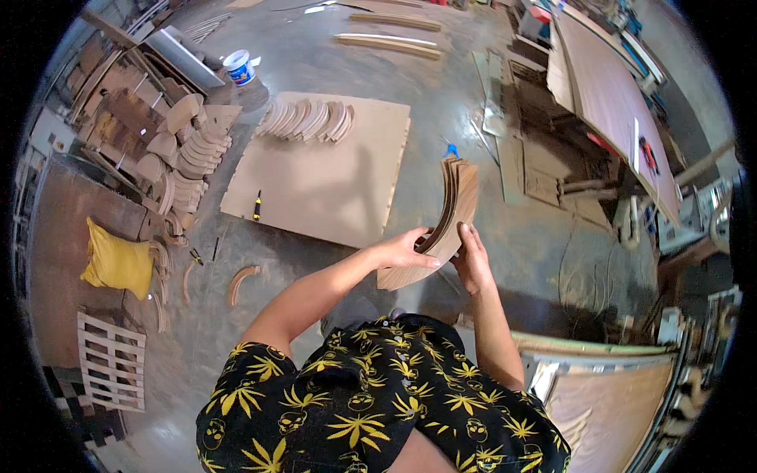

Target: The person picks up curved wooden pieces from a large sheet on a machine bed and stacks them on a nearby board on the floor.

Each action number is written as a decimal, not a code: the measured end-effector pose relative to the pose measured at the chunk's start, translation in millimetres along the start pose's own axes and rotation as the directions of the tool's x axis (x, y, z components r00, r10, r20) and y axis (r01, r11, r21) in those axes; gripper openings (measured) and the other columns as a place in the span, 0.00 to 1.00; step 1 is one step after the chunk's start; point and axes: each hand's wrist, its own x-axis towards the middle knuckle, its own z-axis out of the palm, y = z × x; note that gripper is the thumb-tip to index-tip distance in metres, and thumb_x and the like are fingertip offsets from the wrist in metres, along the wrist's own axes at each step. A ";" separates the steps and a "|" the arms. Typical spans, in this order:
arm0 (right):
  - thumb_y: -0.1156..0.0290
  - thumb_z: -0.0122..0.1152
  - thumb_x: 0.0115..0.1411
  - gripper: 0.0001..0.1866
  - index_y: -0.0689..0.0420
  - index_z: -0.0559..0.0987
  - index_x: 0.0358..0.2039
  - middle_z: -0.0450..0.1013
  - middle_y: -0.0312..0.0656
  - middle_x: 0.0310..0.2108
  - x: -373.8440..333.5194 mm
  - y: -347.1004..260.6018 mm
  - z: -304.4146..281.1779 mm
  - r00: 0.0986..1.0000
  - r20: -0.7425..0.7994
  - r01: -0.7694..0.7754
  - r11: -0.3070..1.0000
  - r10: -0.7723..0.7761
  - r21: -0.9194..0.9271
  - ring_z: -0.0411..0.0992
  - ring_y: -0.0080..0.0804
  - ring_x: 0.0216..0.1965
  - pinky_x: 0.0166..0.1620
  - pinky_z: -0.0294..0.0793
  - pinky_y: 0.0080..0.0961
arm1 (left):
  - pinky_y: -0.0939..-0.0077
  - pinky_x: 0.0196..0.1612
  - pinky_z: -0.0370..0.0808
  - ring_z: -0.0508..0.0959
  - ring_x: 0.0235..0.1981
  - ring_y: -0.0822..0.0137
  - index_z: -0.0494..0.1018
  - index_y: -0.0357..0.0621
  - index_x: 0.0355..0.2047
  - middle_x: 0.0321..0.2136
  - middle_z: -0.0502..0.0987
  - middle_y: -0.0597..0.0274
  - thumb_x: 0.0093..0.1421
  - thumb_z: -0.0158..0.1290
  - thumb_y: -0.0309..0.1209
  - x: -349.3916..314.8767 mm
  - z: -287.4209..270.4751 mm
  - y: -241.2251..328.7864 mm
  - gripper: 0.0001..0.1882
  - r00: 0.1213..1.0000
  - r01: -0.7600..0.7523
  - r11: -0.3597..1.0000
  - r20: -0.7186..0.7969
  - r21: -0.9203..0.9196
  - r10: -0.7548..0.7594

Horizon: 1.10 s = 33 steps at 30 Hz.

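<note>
Held up in front of me is a stack of curved wooden pieces (pixel 453 217), its layers pressed together and its far end pointing away. My left hand (pixel 404 249) is closed round the near end, thumb on the top face. Against the right side of the stack rests my right hand (pixel 473 260), its fingers closed along the edge and partly hidden. Beyond the hands, a flat board (pixel 331 173) lies on the floor with a row of similar curved pieces (pixel 307 121) along its far edge. A black and yellow knife-like tool (pixel 257 206) lies on that board.
At left are piles of curved wooden pieces (pixel 189 158), a yellow sack (pixel 118 258) and a white slatted rack (pixel 111 361). A white and blue bucket (pixel 239 68) stands far left. To the right is a large slanted wooden panel (pixel 611 102); a blue-handled item (pixel 451 150) sits beyond the stack.
</note>
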 end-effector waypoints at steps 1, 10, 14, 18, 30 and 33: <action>0.50 0.54 0.68 0.32 0.54 0.62 0.65 0.64 0.42 0.64 19.7 -3.4 11.7 1.000 0.010 -0.003 0.999 0.003 0.042 0.63 0.38 0.62 0.62 0.62 0.45 | 0.66 0.60 0.70 0.71 0.58 0.59 0.53 0.33 0.67 0.57 0.70 0.46 0.50 0.71 0.42 5.7 -15.8 2.3 0.53 0.999 -0.035 0.999 -0.025 0.041 0.036; 0.54 0.55 0.66 0.23 0.59 0.73 0.52 0.77 0.46 0.45 177.5 -36.5 50.1 0.998 0.059 -0.024 0.950 0.006 0.312 0.75 0.41 0.47 0.55 0.73 0.38 | 0.65 0.61 0.69 0.71 0.58 0.60 0.53 0.33 0.67 0.58 0.69 0.46 0.51 0.71 0.46 94.7 -132.4 25.9 0.54 0.997 -0.036 0.997 0.071 0.070 0.031; 0.57 0.55 0.65 0.22 0.59 0.73 0.52 0.77 0.46 0.45 228.2 -59.1 56.1 0.998 0.056 -0.035 0.923 0.015 0.382 0.75 0.41 0.47 0.54 0.74 0.39 | 0.68 0.60 0.69 0.72 0.56 0.60 0.57 0.33 0.64 0.54 0.73 0.48 0.49 0.70 0.49 142.8 -177.3 49.7 0.51 0.992 -0.025 0.994 0.123 0.110 0.012; 0.56 0.57 0.63 0.24 0.59 0.71 0.54 0.75 0.47 0.47 291.0 -81.1 65.3 0.999 0.033 -0.021 0.910 0.008 0.414 0.73 0.43 0.48 0.56 0.71 0.42 | 0.67 0.61 0.67 0.70 0.59 0.61 0.58 0.36 0.65 0.59 0.71 0.48 0.55 0.64 0.52 192.8 -234.1 50.2 0.47 0.980 -0.024 0.983 0.201 0.184 -0.013; 0.56 0.54 0.62 0.25 0.61 0.75 0.53 0.76 0.48 0.48 527.8 -125.9 83.7 0.973 0.160 -0.214 0.909 0.166 0.358 0.74 0.44 0.49 0.56 0.73 0.41 | 0.62 0.63 0.66 0.68 0.62 0.56 0.54 0.50 0.70 0.63 0.65 0.48 0.54 0.66 0.48 227.3 -387.5 74.0 0.49 0.900 0.353 0.932 -0.243 -0.081 -0.362; 0.56 0.57 0.60 0.24 0.60 0.78 0.50 0.78 0.45 0.46 585.6 -128.3 89.2 0.931 0.250 -0.337 0.887 0.265 0.315 0.76 0.40 0.47 0.56 0.73 0.39 | 0.58 0.67 0.59 0.61 0.66 0.53 0.43 0.51 0.73 0.68 0.56 0.47 0.52 0.69 0.41 228.4 -400.7 66.9 0.56 0.822 0.362 0.883 -0.346 -0.297 -0.453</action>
